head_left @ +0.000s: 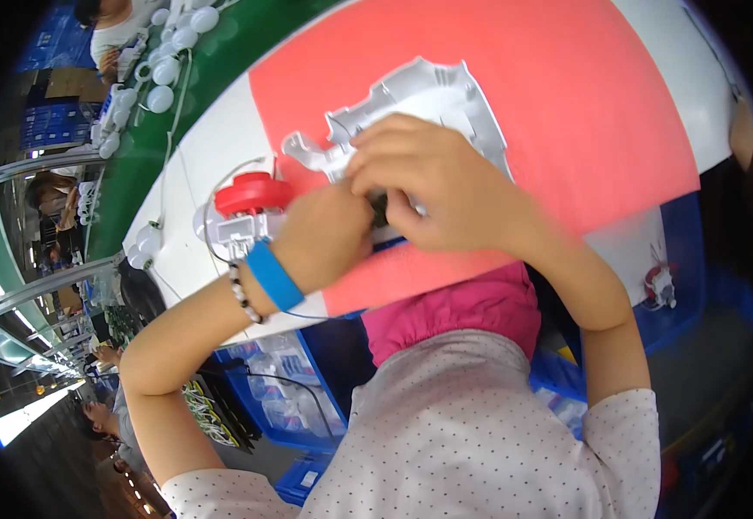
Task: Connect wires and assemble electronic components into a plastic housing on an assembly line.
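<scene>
White plastic casing lies on the red mat at the frame's centre. Both hands, left hand and right hand, pinch its near edge with curled fingers. 1 red-topped part sits just left.

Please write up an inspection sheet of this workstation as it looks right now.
Surface: white bench with a coral-red mat laid over it.
Job's things: white moulded plastic housing lies on the mat, under both hands.
Clutter: red and white part beside the left wrist; white round parts along the green strip.
Grippers: left hand and right hand meet at the housing's near edge; what the fingers pinch is hidden. Blue wristband on the left wrist.
Cables: thin wire loops around the red part.
Surroundings: blue bins under the bench; other people at the left.
</scene>
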Demonstrator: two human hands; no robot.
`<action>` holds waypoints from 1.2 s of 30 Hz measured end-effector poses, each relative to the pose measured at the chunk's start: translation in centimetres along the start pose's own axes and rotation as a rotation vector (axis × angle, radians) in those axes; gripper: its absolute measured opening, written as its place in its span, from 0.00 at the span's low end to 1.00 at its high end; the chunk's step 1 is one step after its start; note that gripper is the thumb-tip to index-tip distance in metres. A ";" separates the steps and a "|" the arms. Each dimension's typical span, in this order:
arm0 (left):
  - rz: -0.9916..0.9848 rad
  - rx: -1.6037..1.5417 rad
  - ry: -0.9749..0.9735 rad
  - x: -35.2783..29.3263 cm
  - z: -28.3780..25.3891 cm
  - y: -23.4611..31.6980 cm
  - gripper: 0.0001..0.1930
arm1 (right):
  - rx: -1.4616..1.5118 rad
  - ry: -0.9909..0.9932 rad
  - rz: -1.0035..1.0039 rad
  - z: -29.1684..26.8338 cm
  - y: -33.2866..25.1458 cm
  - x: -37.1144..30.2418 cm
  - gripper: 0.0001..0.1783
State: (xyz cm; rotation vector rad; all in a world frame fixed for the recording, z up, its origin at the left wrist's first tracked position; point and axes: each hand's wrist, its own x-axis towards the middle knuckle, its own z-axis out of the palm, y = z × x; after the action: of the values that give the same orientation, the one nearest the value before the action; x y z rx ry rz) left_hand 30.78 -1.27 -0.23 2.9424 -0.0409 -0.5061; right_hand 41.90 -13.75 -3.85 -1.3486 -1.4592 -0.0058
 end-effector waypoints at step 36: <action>0.090 -0.152 0.415 -5.6 -1.4 -1.6 0.10 | 0.261 0.757 1.231 -7.3 29.6 17.9 0.44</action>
State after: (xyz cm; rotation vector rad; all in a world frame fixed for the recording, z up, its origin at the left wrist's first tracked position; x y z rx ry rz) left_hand 26.01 0.79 2.68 2.8169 -0.0806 0.1138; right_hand 71.95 4.58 -7.13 -1.5713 0.1139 0.4067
